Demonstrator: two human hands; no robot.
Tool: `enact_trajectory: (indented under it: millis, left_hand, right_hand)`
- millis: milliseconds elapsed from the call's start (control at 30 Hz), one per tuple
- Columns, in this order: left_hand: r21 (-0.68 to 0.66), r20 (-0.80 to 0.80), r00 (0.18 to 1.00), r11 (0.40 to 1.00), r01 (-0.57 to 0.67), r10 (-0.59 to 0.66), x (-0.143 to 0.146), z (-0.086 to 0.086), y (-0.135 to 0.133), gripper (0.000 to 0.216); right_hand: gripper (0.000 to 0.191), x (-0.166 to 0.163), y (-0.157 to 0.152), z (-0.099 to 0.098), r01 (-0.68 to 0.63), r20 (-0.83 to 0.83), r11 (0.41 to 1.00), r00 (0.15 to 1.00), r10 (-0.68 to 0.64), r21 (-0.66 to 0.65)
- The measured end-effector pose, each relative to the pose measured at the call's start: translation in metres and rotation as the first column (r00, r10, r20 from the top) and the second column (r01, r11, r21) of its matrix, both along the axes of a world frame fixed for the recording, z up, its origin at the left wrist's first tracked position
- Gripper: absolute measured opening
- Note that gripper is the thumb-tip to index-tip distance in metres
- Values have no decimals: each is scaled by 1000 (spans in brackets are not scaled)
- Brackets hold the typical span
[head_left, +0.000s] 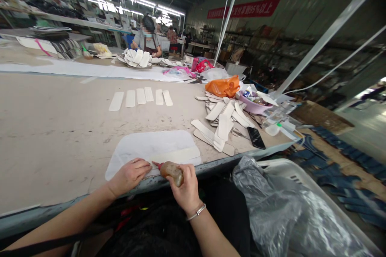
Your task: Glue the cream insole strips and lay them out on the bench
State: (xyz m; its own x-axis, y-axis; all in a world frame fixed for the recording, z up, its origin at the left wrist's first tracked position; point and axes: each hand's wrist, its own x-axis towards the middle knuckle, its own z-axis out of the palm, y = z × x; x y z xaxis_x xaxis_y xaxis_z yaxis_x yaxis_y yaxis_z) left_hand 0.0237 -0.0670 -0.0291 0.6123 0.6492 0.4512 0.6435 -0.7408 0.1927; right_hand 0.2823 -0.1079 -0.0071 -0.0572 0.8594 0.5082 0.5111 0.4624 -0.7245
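Observation:
My right hand (186, 188), a bracelet on its wrist, is wrapped round a squeeze bottle (170, 169) of brownish liquid. The bottle lies tilted, its red nozzle (156, 164) pointing left, low over the work. Close to that tip, the fingers of my left hand (131, 174) rest stretched out and flat. Beneath both hands lies a large white sheet (150, 141) with rounded corners at the table's front edge. A long off-white strip (181, 154) lies along the sheet's near side, its left end partly hidden by my hands.
Several short white strips (141, 96) lie in a row farther back. Right of the sheet are a pile of strips (221, 122), scissors (238, 132), a phone (256, 138), an orange bag (223, 86) and a purple basin (255, 107). A co-worker (147, 38) sits across the table.

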Motion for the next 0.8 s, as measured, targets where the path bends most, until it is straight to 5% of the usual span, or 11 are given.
enact_trajectory:
  millis: [300,567,800]
  left_hand:
    - [3,-8,1000,1000,10,-10,0,-4,2,20]
    - [33,11,1000,999,23,-24,0,-1,3,19]
    - [38,8,1000,999,29,-29,-1,-4,4,18]
  right_hand:
    - [33,18,-16,10,28,13,998,1000,-27,-49]
    - [27,60,-17,18,258,66,965,965,-254,-50]
    - [27,97,-18,17,485,165,874,861,-481,15]
